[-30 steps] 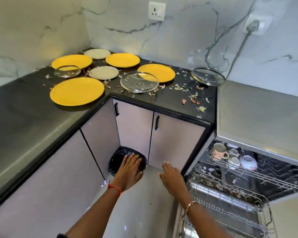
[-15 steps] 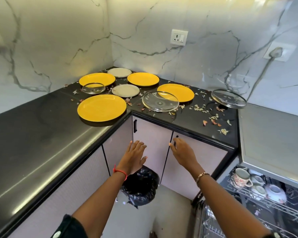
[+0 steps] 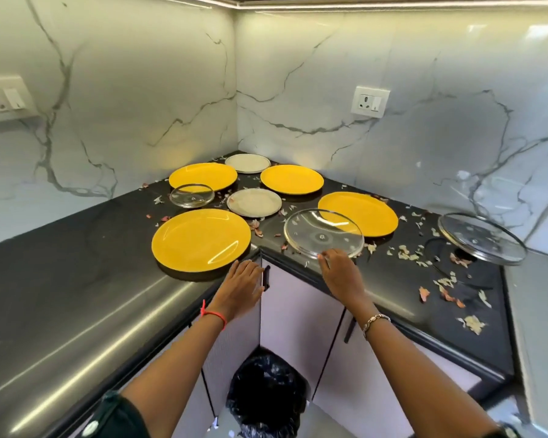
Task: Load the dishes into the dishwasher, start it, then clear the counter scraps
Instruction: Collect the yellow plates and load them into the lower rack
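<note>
The right hand touches the round glass lid with extended fingertips. The left hand, fingers straight, hovers beside a glossy yellow plate. Papery scraps surround them.

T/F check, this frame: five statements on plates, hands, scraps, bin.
1. Four yellow plates lie on the counter. True.
2. The right hand reaches the near rim of a glass lid. True.
3. The left hand lifts a yellow plate. False: the left hand is beside the nearest plate's edge, fingers straight; that plate lies flat.
4. The counter is free of scraps. False: scraps litter it.
5. A black-lined bin stands on the floor. True.
</note>
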`<state>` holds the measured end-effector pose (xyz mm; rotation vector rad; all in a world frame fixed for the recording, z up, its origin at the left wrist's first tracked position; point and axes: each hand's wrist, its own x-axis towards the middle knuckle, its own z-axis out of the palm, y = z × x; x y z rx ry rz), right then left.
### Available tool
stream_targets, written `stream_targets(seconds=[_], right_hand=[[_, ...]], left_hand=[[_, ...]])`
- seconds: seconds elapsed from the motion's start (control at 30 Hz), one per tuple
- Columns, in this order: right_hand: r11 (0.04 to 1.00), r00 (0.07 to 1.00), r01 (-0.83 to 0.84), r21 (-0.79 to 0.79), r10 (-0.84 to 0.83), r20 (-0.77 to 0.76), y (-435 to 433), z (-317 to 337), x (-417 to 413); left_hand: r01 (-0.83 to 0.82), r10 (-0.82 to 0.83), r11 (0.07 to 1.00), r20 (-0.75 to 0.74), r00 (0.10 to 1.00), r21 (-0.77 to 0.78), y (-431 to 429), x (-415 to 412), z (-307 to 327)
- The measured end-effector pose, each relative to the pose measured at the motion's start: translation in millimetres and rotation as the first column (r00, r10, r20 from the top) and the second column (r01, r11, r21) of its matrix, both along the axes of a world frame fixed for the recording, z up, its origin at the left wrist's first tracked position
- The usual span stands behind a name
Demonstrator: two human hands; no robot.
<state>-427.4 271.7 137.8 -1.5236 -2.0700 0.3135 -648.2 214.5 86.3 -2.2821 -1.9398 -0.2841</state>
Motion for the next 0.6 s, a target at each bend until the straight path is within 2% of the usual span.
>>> stream_targets(seconds=[0.2, 0.47, 0.6], right_hand=[[0.998, 0.999, -0.039, 0.039, 0.040, -0.024, 65, 17, -18], [0.984, 0.978, -0.177, -0.001, 0.176, -0.110, 109, 26, -75], [0.965, 0.963, -0.226, -0.129, 0.202, -0.176, 121, 18, -110]], left_hand=[[-0.053, 0.052, 0.998, 0.049, 0.997, 0.028, 56, -13, 8], [-0.148, 0.148, 0.989, 0.110, 0.983, -0.007, 84, -50, 4], [-0.229, 0.233, 0.972, 0.114, 0.966, -0.048, 90, -83, 2]])
